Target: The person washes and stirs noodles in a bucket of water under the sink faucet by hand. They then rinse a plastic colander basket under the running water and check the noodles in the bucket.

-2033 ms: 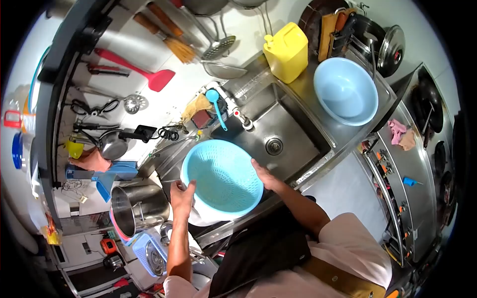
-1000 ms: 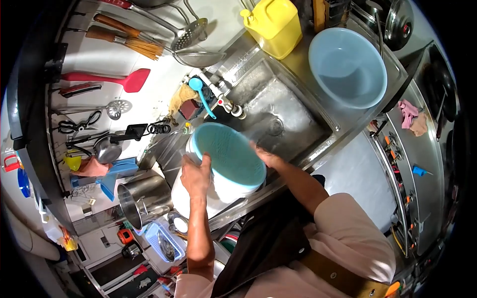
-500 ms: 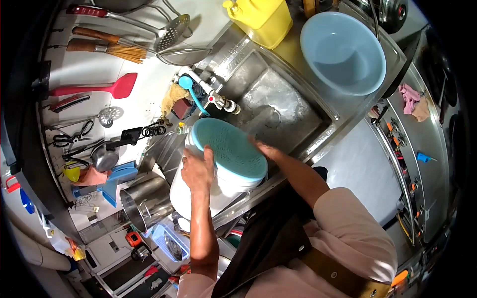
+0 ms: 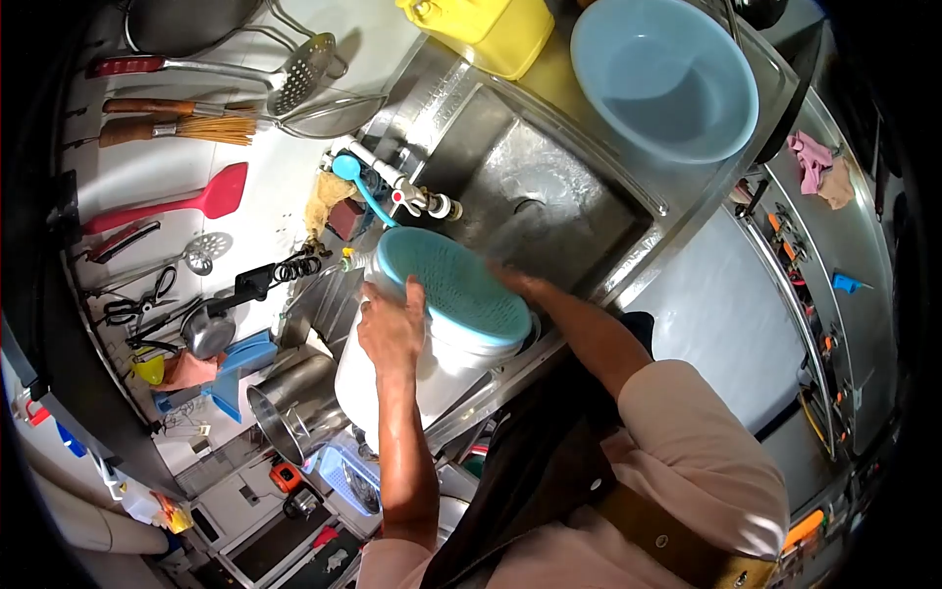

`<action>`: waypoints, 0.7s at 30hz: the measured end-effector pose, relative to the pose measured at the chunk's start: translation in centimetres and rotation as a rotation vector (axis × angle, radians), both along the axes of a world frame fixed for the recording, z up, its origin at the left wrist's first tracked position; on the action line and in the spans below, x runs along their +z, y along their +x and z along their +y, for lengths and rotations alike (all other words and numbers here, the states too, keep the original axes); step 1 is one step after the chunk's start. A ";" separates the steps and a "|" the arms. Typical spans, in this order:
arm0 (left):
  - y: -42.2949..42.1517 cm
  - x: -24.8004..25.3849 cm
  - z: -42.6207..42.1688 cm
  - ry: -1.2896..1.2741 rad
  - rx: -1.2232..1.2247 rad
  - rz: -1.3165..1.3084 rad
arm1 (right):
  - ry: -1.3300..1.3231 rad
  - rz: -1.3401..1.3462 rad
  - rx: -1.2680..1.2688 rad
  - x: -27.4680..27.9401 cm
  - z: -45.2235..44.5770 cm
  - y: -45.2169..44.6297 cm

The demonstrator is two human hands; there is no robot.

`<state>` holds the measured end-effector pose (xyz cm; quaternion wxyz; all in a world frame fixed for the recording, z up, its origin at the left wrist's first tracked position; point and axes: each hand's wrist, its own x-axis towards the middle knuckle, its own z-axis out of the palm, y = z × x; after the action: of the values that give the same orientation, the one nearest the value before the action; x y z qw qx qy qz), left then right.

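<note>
A white bucket (image 4: 368, 385) is tipped toward the sink, and a light-blue colander (image 4: 451, 280) covers its mouth. My left hand (image 4: 392, 329) is closed at the near rim, fingers on the bucket and fingertips against the colander's edge. On the far side my right hand (image 4: 512, 282) grips the rim of the colander and bucket; its fingers are partly hidden. Beyond them lies the metal sink (image 4: 589, 211), its bottom wet, with a blurred streak of water near the colander. What the bucket holds is hidden.
A faucet (image 4: 422, 201) juts over the sink, with a blue ladle (image 4: 363, 187) beside it. A large pale-blue basin (image 4: 667, 88) and a yellow jug (image 4: 491, 34) stand behind. A steel pot (image 4: 294, 407) sits left of the bucket. Utensils hang on the wall, including a red spatula (image 4: 211, 196).
The view has shifted slightly. Both hands keep their hold on the colander and bucket. The water stream into the sink looks fainter than before.
</note>
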<state>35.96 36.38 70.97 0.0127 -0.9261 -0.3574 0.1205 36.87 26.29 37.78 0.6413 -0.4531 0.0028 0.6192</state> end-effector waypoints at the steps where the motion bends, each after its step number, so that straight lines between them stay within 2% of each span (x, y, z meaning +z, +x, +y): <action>1: 0.2 -0.1 -0.1 0.003 0.000 0.014 | -0.048 0.053 -0.025 1.4 -0.5 0.3; 5: 0.8 -0.5 -0.1 0.012 -0.026 0.034 | 0.077 0.183 -0.050 -2.5 1.0 -0.8; 7: 0.7 -0.8 0.1 0.012 -0.052 0.028 | 0.120 0.230 -0.061 -1.9 0.6 -0.7; 10: 1.3 -0.5 -0.1 0.004 -0.016 0.074 | 0.093 0.124 0.116 -2.2 0.6 -0.1; 14: 1.5 -0.7 -0.3 0.022 -0.024 0.108 | 0.133 0.179 0.064 -3.0 0.8 -0.4; 19: 1.4 -0.6 -0.5 0.008 -0.039 0.097 | 0.057 0.163 -0.027 0.8 -0.5 0.4; 21: 1.1 -0.6 -0.3 0.016 -0.052 0.091 | 0.084 0.222 -0.016 0.8 -0.5 0.7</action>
<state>37.06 36.06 70.33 0.0393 -0.9284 -0.3334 0.1591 37.53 25.76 38.56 0.6603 -0.3545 0.0512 0.6601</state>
